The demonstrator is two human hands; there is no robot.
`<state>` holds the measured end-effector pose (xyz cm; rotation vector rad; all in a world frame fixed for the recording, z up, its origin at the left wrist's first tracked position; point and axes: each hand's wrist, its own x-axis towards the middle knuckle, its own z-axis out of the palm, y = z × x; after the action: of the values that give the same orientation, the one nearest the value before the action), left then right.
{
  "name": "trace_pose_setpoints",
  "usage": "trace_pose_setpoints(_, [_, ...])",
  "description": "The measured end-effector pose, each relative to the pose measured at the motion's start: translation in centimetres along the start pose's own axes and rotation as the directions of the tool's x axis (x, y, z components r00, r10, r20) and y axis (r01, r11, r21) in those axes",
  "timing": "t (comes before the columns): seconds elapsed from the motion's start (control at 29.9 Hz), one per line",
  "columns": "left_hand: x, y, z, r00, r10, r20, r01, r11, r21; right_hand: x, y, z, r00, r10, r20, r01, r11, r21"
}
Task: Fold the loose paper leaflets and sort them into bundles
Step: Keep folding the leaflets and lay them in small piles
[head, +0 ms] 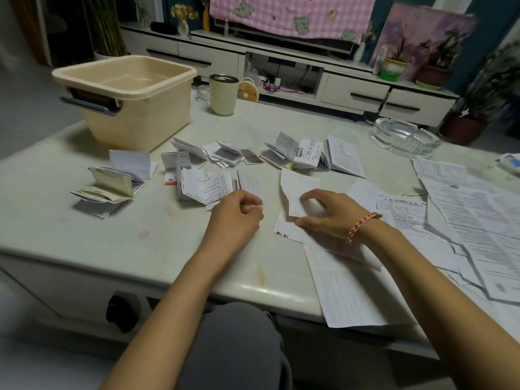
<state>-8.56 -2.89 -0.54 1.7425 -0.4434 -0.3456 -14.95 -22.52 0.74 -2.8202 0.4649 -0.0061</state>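
My right hand [326, 213] pinches a white leaflet [298, 190] between thumb and fingers; part of the sheet stands up, bent over the rest lying flat. My left hand [239, 213] is curled just left of it, fingertips together near the corner of a folded leaflet [247, 185]; whether it grips that corner I cannot tell. Several folded leaflets lie in a row [281, 154] across the table's middle, and a stack of them [109, 187] sits at the left. Unfolded sheets [472, 220] spread over the right side, one [354, 294] reaching the near edge.
A beige plastic tub [126, 99] stands at the back left, a cup [223, 94] beside it. A glass ashtray [405, 136] sits at the back right. The pale table [157, 243] has a rounded near edge; my knee [233, 342] is below it.
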Motion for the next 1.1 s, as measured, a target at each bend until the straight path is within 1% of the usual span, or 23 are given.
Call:
trace_pose_setpoints(0.07, [0.0, 0.0, 0.0, 1.000, -0.010, 0.005, 0.010, 1.000, -0.021, -0.1, -0.3, 0.3, 0.996, -0.033, -0.079, 0.033, 0.999, 0.005])
trace_pose_setpoints(0.2, [-0.2, 0.3, 0.2, 0.998, -0.050, 0.029, 0.052, 0.994, -0.099, -0.2, -0.5, 0.7, 0.983, 0.013, -0.184, 0.002, 0.997, 0.079])
trace_pose_setpoints(0.27, [-0.2, 0.5, 0.3, 0.997, -0.059, 0.040, 0.064, 0.990, -0.126, -0.4, -0.9, 0.1, 0.968, 0.053, -0.246, -0.008, 0.983, 0.183])
trace_pose_setpoints(0.3, [-0.3, 0.6, 0.3, 0.997, -0.060, 0.047, 0.066, 0.987, -0.146, -0.5, -1.3, -0.4, 0.957, 0.093, -0.274, -0.009, 0.956, 0.293])
trace_pose_setpoints(0.33, [-0.3, 0.8, 0.3, 0.997, -0.056, 0.057, 0.064, 0.985, -0.161, -0.7, -1.8, -1.0, 0.946, 0.145, -0.291, -0.004, 0.900, 0.437])
trace_pose_setpoints(0.37, [-0.3, 1.0, 0.3, 0.997, -0.046, 0.063, 0.056, 0.986, -0.160, -0.8, -2.3, -1.7, 0.935, 0.197, -0.293, 0.013, 0.810, 0.586])
trace_pose_setpoints(0.44, [-0.3, 1.2, 0.4, 0.996, -0.040, 0.081, 0.053, 0.984, -0.169, -1.3, -3.4, -3.0, 0.934, 0.279, -0.224, 0.021, 0.581, 0.813])
trace_pose_setpoints(0.47, [-0.4, 1.3, 0.4, 0.994, -0.045, 0.095, 0.063, 0.978, -0.198, -1.7, -3.9, -3.4, 0.944, 0.283, -0.170, 0.016, 0.475, 0.880])
trace_pose_setpoints(0.54, [-0.7, 1.7, 0.5, 0.987, -0.057, 0.149, 0.099, 0.951, -0.292, -2.2, -4.8, -3.7, 0.971, 0.221, -0.087, 0.013, 0.314, 0.949])
trace_pose_setpoints(0.57, [-0.7, 1.7, 0.5, 0.981, -0.056, 0.188, 0.119, 0.931, -0.345, -2.6, -5.2, -3.7, 0.983, 0.175, -0.060, 0.012, 0.262, 0.965])
trace_pose_setpoints(0.6, [-0.8, 1.8, 0.5, 0.972, -0.044, 0.232, 0.136, 0.907, -0.397, -2.9, -5.5, -3.6, 0.990, 0.135, -0.038, 0.006, 0.233, 0.972])
trace_pose_setpoints(0.64, [-0.9, 1.9, 0.6, 0.962, -0.032, 0.273, 0.157, 0.879, -0.451, -3.1, -5.7, -3.3, 0.994, 0.108, -0.025, 0.000, 0.228, 0.974])
trace_pose_setpoints(0.67, [-1.1, 2.1, 0.6, 0.952, -0.025, 0.304, 0.182, 0.847, -0.499, -3.2, -5.8, -3.0, 0.995, 0.097, -0.019, -0.007, 0.257, 0.966])
trace_pose_setpoints(0.74, [-1.3, 2.3, 0.7, 0.938, -0.031, 0.344, 0.230, 0.799, -0.555, -3.2, -5.9, -2.4, 0.994, 0.108, -0.032, -0.012, 0.388, 0.922])
trace_pose_setpoints(0.77, [-1.4, 2.4, 0.7, 0.934, -0.040, 0.355, 0.246, 0.793, -0.558, -3.2, -5.8, -2.2, 0.992, 0.120, -0.046, -0.011, 0.435, 0.900])
trace_pose_setpoints(0.9, [-1.4, 2.4, 0.6, 0.928, -0.046, 0.370, 0.255, 0.803, -0.539, -3.1, -5.3, -1.9, 0.977, 0.177, -0.121, 0.016, 0.501, 0.865])
trace_pose_setpoints(0.97, [-1.4, 2.4, 0.5, 0.928, -0.051, 0.368, 0.255, 0.808, -0.531, -3.2, -5.0, -2.0, 0.978, 0.191, -0.080, -0.026, 0.496, 0.868])
trace_pose_setpoints(1.04, [-1.4, 2.4, 0.6, 0.928, -0.053, 0.368, 0.258, 0.803, -0.537, -3.3, -4.8, -2.1, 0.984, 0.176, 0.004, -0.082, 0.438, 0.895])
trace_pose_setpoints(1.1, [-1.5, 2.4, 0.6, 0.929, -0.050, 0.367, 0.255, 0.806, -0.535, -3.6, -4.8, -2.0, 0.989, 0.135, 0.054, -0.102, 0.379, 0.920])
